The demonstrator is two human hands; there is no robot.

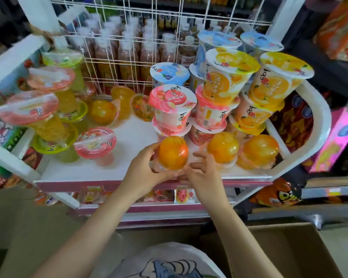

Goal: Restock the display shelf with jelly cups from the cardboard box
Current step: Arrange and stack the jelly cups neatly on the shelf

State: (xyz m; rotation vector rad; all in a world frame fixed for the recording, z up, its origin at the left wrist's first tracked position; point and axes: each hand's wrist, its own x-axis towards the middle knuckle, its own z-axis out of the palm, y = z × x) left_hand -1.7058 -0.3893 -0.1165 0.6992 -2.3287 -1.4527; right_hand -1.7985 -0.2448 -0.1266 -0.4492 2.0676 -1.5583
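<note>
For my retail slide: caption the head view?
Left hand sets an orange jelly cup on the display shelf, right hand open beside it.

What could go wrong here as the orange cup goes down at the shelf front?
1. The orange cup sits dome-up near the shelf front edge; the left hand holds it, the right hand is just beside it. Released badly, it may roll off.
2. The pink stack right behind it leans; a nudge may topple it.
3. The right hand is close to the next orange cup; withdrawing could knock it.
</note>
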